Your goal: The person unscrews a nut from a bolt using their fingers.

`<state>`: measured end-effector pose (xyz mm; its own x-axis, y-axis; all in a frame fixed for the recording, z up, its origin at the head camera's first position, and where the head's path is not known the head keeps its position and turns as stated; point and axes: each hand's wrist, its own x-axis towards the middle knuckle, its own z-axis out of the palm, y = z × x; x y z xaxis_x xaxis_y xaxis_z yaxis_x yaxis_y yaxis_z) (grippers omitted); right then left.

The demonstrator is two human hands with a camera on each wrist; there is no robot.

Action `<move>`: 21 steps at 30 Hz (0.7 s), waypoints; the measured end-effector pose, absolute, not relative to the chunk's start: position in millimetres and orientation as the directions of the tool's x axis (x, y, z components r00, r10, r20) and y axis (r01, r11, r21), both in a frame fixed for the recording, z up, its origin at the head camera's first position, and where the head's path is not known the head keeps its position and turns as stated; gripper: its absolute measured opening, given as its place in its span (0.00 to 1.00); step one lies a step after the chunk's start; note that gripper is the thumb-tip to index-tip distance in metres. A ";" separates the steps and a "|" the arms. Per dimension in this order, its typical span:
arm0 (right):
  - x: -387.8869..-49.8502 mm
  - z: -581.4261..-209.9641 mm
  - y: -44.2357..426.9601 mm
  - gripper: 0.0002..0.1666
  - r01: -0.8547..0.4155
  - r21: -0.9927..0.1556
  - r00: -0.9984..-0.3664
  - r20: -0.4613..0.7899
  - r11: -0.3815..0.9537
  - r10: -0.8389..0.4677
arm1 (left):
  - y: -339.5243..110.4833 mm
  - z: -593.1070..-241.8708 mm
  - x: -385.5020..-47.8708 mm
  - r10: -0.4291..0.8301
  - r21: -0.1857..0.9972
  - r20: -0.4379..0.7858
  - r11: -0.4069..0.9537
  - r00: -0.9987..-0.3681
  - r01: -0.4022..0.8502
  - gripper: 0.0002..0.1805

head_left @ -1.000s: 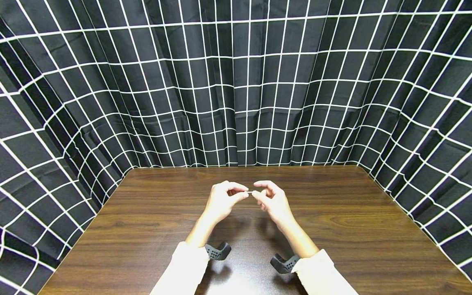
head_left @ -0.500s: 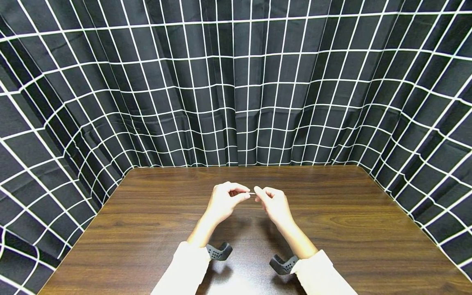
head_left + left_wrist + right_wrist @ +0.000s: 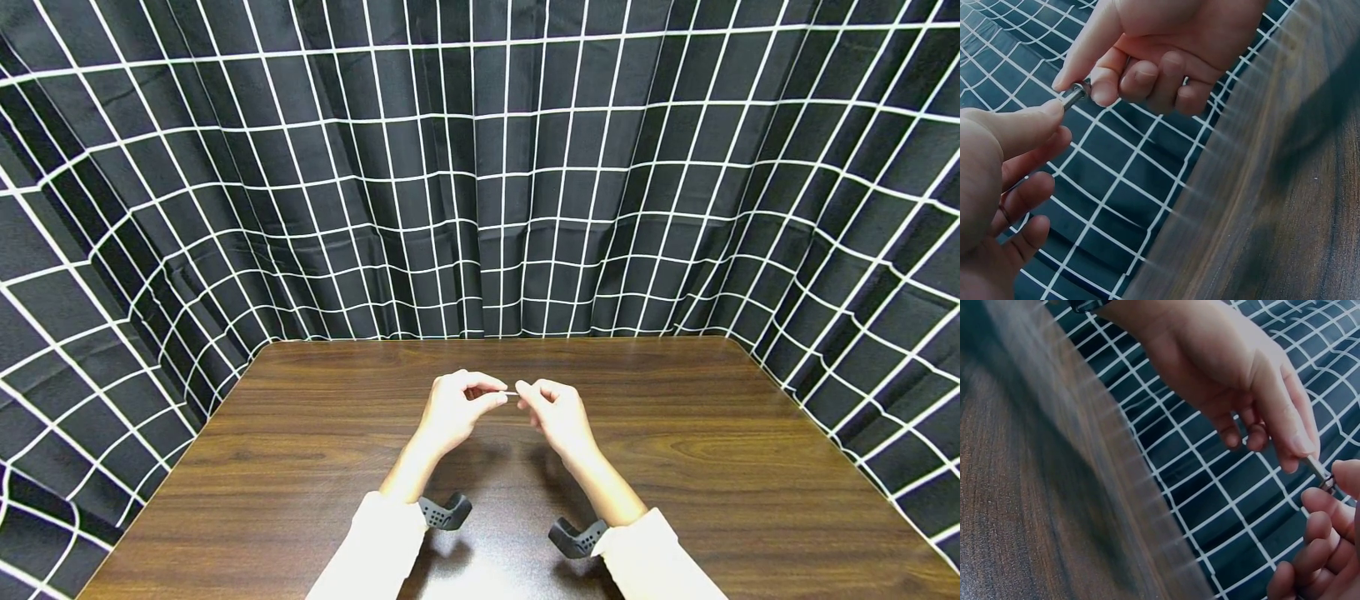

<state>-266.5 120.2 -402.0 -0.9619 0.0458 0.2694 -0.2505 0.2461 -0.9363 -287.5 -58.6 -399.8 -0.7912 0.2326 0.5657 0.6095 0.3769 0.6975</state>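
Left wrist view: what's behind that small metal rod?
The black gridded curtain shows beyond the metal rod. The left hand covers one end, the right hand partly the other; what lies behind them is hidden.

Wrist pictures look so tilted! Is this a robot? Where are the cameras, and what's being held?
No robot here! These are a person's own left hand and right hand. The wide picture comes from a camera on the person's head, looking forward and down. The tilted ones come from cameras on each wrist, seeing the work up close. Both hands pinch a small metal rod, with a ring-like piece at the right hand's end; it's too small to tell exactly what it is. Below is a brown wooden table with soft shadows on it, and behind hangs a black curtain with white lines.
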 end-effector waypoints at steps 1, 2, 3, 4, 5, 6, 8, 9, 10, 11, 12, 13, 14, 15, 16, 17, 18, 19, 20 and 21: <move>-266.5 -402.1 120.3 0.22 -0.251 -0.939 -0.962 0.268 0.234 0.043 | -58.7 -400.0 -287.4 0.232 0.698 0.564 0.380 -0.792 0.608 0.05; -266.8 -402.3 120.5 0.22 -0.252 -0.941 -0.963 0.268 0.225 0.041 | -58.8 -400.1 -287.3 0.232 0.697 0.563 0.382 -0.793 0.607 0.05; -266.9 -402.6 120.7 0.22 -0.253 -0.943 -0.963 0.268 0.217 0.040 | -58.9 -400.2 -287.3 0.234 0.696 0.562 0.384 -0.793 0.606 0.05; -267.1 -402.5 120.7 0.21 -0.255 -0.943 -0.963 0.268 0.212 0.038 | -58.9 -400.4 -287.3 0.235 0.695 0.561 0.386 -0.794 0.606 0.05; -267.0 -402.5 120.7 0.21 -0.256 -0.944 -0.962 0.269 0.209 0.038 | -58.9 -400.5 -287.4 0.236 0.695 0.560 0.389 -0.794 0.605 0.05; -267.2 -402.5 120.7 0.21 -0.256 -0.945 -0.962 0.269 0.205 0.037 | -58.9 -400.5 -287.5 0.236 0.694 0.559 0.390 -0.795 0.604 0.05; -267.5 -402.1 120.6 0.20 -0.255 -0.946 -0.963 0.267 0.200 0.034 | -59.1 -400.4 -288.0 0.237 0.694 0.558 0.392 -0.795 0.604 0.05; -267.5 -401.7 120.6 0.20 -0.252 -0.947 -0.964 0.264 0.199 0.032 | -59.2 -400.3 -288.3 0.236 0.695 0.557 0.393 -0.796 0.602 0.05; -267.6 -401.4 120.6 0.19 -0.247 -0.949 -0.966 0.258 0.197 0.029 | -59.3 -400.1 -288.5 0.236 0.698 0.554 0.391 -0.798 0.600 0.05; -267.5 -400.8 120.6 0.18 -0.243 -0.951 -0.967 0.252 0.192 0.026 | -59.5 -399.9 -288.6 0.236 0.700 0.552 0.390 -0.800 0.598 0.05; -267.2 -400.0 120.5 0.18 -0.237 -0.953 -0.969 0.246 0.188 0.021 | -59.7 -399.6 -288.5 0.235 0.702 0.550 0.389 -0.801 0.597 0.05; -266.6 -398.7 120.4 0.17 -0.233 -0.955 -0.971 0.240 0.182 0.017 | -59.9 -399.4 -288.5 0.236 0.704 0.549 0.387 -0.802 0.595 0.05; -265.8 -396.9 120.1 0.16 -0.229 -0.957 -0.972 0.235 0.179 0.012 | -60.3 -399.4 -288.6 0.235 0.707 0.546 0.386 -0.804 0.593 0.05; -263.1 -392.9 119.5 0.15 -0.228 -0.957 -0.972 0.233 0.178 0.006 | -60.6 -399.2 -288.4 0.235 0.708 0.546 0.385 -0.804 0.593 0.05; -260.4 -389.5 119.2 0.14 -0.226 -0.958 -0.973 0.230 0.177 0.002 | -60.4 -399.1 -288.1 0.235 0.708 0.548 0.381 -0.803 0.595 0.05; -257.4 -385.6 118.6 0.13 -0.227 -0.958 -0.973 0.230 0.178 -0.001 | -60.4 -399.3 -288.0 0.236 0.707 0.551 0.379 -0.801 0.598 0.05; -254.7 -382.0 118.0 0.13 -0.228 -0.957 -0.973 0.231 0.181 -0.005 | -60.4 -399.4 -288.0 0.235 0.706 0.555 0.375 -0.798 0.601 0.05; -252.0 -378.4 117.2 0.12 -0.230 -0.956 -0.973 0.232 0.182 -0.008 | -60.5 -399.7 -288.1 0.234 0.704 0.559 0.373 -0.795 0.604 0.05; -249.5 -375.1 116.4 0.12 -0.232 -0.954 -0.972 0.234 0.188 -0.010 | -60.6 -400.2 -288.3 0.231 0.702 0.562 0.375 -0.794 0.605 0.05; -247.2 -372.4 115.6 0.12 -0.235 -0.953 -0.971 0.237 0.189 -0.012 | -60.6 -400.9 -288.8 0.230 0.701 0.563 0.376 -0.794 0.606 0.05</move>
